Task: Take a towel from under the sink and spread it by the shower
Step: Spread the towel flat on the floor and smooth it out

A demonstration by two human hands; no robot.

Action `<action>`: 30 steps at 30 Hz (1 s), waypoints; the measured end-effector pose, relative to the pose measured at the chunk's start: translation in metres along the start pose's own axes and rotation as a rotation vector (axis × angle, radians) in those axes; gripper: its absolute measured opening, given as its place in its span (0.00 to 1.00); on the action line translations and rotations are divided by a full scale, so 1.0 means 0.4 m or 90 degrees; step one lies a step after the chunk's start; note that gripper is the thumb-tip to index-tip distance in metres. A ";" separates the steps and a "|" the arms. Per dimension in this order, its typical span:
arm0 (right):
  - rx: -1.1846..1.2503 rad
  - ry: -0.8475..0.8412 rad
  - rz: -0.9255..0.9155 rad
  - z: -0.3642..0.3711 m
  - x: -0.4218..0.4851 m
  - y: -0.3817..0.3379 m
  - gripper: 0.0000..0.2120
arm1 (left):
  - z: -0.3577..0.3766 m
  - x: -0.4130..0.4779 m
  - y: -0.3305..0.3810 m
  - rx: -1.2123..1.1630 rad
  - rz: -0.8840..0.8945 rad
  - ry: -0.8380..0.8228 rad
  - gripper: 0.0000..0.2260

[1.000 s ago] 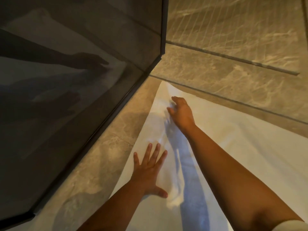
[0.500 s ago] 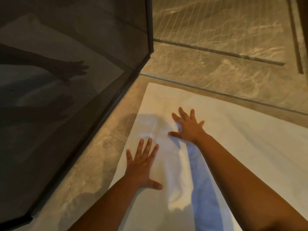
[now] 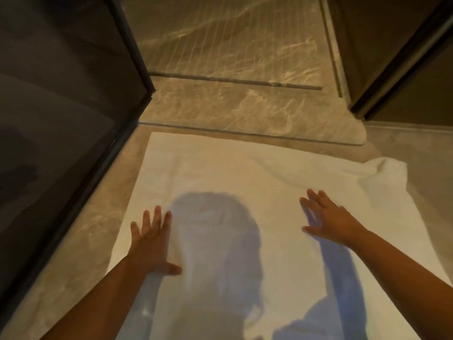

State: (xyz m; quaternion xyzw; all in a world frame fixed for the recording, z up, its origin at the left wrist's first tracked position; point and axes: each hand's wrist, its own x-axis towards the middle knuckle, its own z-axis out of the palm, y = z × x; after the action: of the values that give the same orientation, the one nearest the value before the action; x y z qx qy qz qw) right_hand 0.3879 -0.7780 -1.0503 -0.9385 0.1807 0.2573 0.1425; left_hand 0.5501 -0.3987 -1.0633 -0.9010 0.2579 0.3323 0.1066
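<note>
A white towel (image 3: 235, 173) lies spread on the marble floor, its far edge along the shower's threshold strip (image 3: 257, 136). Its far right corner is bunched and folded up. My left hand (image 3: 152, 244) lies flat on the towel near its left edge, fingers straight and spread. My right hand (image 3: 328, 219) presses flat on the towel's right half, fingers straight. My shadow falls across the middle of the towel.
A dark glass shower panel (image 3: 61, 119) with a black frame runs along the left. Beyond the threshold lies the marble shower floor (image 3: 232, 45). A dark door or wall panel (image 3: 404, 57) stands at the upper right. Bare marble floor (image 3: 73, 266) borders the towel's left.
My right hand has slid from the towel's left part to its right half. The view has swung right, showing the whole far edge and the bunched right corner. My left hand stays flat.
</note>
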 end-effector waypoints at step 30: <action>0.392 0.269 0.151 0.072 -0.222 0.445 0.29 | -0.078 0.144 0.901 0.060 0.256 -0.060 0.59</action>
State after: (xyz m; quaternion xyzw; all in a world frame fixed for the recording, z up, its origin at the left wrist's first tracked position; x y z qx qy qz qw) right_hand 0.2310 -0.9032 -1.0579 -0.8569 0.3819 0.0072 0.3462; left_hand 0.4113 -0.7369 -1.0848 -0.8089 0.4424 0.3760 0.0923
